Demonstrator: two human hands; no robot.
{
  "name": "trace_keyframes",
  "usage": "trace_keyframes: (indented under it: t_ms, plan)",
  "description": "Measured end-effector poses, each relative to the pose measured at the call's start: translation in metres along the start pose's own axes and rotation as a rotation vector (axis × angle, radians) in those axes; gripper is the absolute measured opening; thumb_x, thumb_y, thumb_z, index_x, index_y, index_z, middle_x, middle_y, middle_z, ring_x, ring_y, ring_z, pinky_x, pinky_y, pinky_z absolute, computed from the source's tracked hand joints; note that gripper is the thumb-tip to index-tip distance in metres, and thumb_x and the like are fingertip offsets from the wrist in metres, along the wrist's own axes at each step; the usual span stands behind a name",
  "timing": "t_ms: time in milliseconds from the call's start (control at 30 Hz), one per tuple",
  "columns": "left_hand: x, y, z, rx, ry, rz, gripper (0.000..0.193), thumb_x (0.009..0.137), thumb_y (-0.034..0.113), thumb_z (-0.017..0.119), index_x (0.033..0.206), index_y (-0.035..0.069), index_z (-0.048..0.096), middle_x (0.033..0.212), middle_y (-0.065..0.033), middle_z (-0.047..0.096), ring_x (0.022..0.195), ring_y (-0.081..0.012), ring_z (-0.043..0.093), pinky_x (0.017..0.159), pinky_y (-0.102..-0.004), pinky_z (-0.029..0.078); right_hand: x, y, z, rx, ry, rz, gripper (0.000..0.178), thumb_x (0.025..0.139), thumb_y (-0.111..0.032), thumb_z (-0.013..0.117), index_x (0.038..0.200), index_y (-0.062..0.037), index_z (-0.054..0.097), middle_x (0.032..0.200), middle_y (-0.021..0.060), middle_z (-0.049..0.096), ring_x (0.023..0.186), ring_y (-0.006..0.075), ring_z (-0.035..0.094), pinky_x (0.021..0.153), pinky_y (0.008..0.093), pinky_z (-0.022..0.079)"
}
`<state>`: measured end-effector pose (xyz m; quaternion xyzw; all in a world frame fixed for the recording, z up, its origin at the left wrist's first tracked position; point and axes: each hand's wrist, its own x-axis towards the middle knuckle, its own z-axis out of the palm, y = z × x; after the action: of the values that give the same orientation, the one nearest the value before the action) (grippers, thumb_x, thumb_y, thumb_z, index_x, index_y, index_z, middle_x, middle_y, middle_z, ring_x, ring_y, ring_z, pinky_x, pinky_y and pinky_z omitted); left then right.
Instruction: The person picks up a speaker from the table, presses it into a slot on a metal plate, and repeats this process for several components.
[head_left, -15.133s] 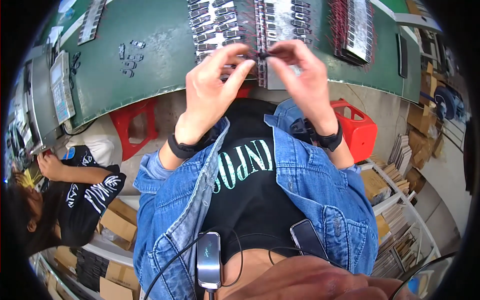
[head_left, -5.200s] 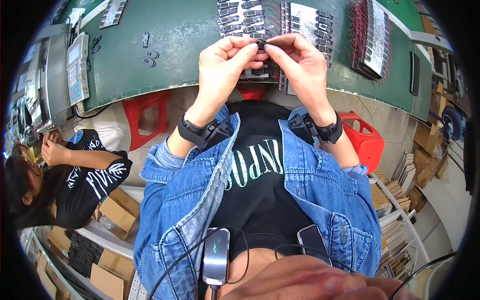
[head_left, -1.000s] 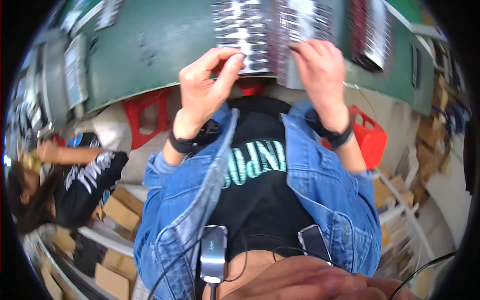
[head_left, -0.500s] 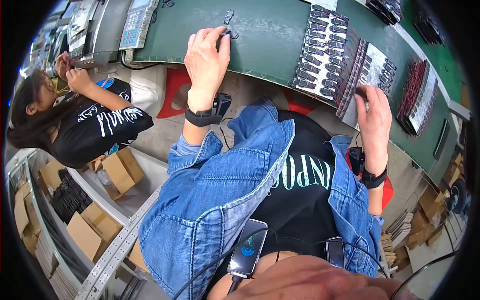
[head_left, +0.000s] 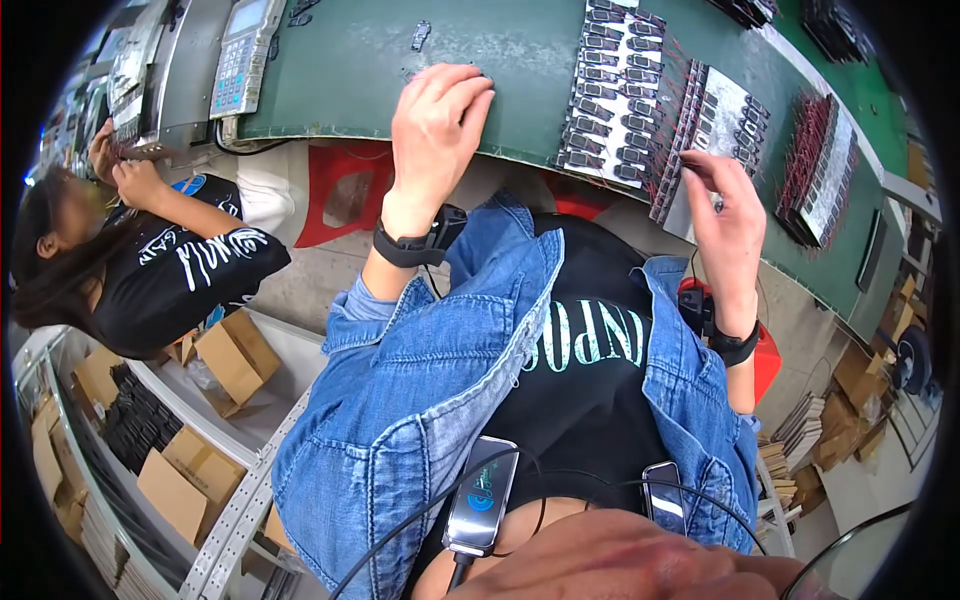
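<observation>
Over the near side of the green work table [head_left: 340, 80], my left hand [head_left: 440, 130] is closed, thumb against the curled fingers. Whatever it pinches is hidden. Just beyond it lies a small black part [head_left: 421, 36]. My right hand [head_left: 728, 205] hovers at the near end of a pale board [head_left: 680, 212] lined with red-wired parts. Its thumb and forefinger tips come close together by the red wires [head_left: 672, 160]; what they grip is too small to make out. To its left, a white sheet [head_left: 612, 90] carries rows of small black parts [head_left: 590, 110].
Another board with dense red wires [head_left: 812, 165] lies at the right. A grey keypad device [head_left: 240, 65] stands at the left, near a seated co-worker [head_left: 190, 240]. Red stools [head_left: 340, 195] sit under the table edge. Cardboard boxes [head_left: 235, 355] fill the bin at lower left.
My left hand has moved right and nearer the table edge, its fingers closing. The black part under its fingers no longer shows. My right hand's fingertips have drawn closer together. The view has shifted slightly.
</observation>
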<state>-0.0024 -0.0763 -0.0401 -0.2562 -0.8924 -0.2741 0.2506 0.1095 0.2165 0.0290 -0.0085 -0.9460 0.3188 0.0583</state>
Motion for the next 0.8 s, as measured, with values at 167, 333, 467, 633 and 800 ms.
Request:
trace_keyframes:
  t_ms: [167,333,467,633,800]
  plan:
    - [0.005,0.017,0.0,0.151,-0.054,-0.146,0.019,0.077,0.02,0.078,0.089,0.006,0.07,0.086,-0.0061,0.066,0.084,-0.0281,0.061,0.077,-0.039,0.05,-0.002,0.005,-0.005,0.566,0.018,0.242,0.014,0.094,-0.004,0.061,0.107,0.0003,0.063,0.105,0.0089,0.069,0.094,0.0147,0.065,0.084,0.0292,0.051]
    - [0.013,0.015,0.007,0.134,-0.066,-0.105,0.02,0.079,0.022,0.077,0.089,0.007,0.068,0.086,-0.0071,0.066,0.084,-0.0285,0.061,0.076,-0.0385,0.05,0.006,-0.005,-0.002,0.979,-0.116,0.403,0.018,0.097,-0.008,0.061,0.112,0.0018,0.06,0.106,0.0125,0.068,0.094,0.0155,0.065,0.087,0.0279,0.051]
    - [0.022,0.011,-0.004,0.275,-0.185,-0.04,0.018,0.082,0.022,0.074,0.09,0.007,0.067,0.089,-0.0083,0.066,0.086,-0.0292,0.062,0.077,-0.0385,0.051,0.007,0.007,0.004,1.211,-0.115,0.435,0.021,0.096,-0.01,0.062,0.113,0.0013,0.058,0.104,0.012,0.068,0.092,0.0161,0.067,0.087,0.0279,0.052]
    - [0.026,0.006,-0.001,0.32,-0.278,-0.029,0.014,0.085,0.017,0.069,0.095,0.007,0.067,0.09,-0.0082,0.067,0.088,-0.0293,0.062,0.076,-0.039,0.053,0.002,0.018,0.005,1.106,-0.042,0.349,0.022,0.095,-0.011,0.063,0.113,0.0013,0.059,0.102,0.0112,0.068,0.09,0.0171,0.068,0.085,0.0301,0.054]
    - [0.028,0.01,0.0,0.43,-0.27,0.018,0.011,0.086,0.013,0.066,0.097,0.008,0.067,0.093,-0.0082,0.067,0.088,-0.0288,0.063,0.073,-0.0387,0.054,0.001,0.016,0.004,1.175,-0.067,0.367,0.022,0.094,-0.009,0.065,0.113,0.0008,0.061,0.098,0.009,0.068,0.087,0.0156,0.068,0.082,0.0288,0.054]
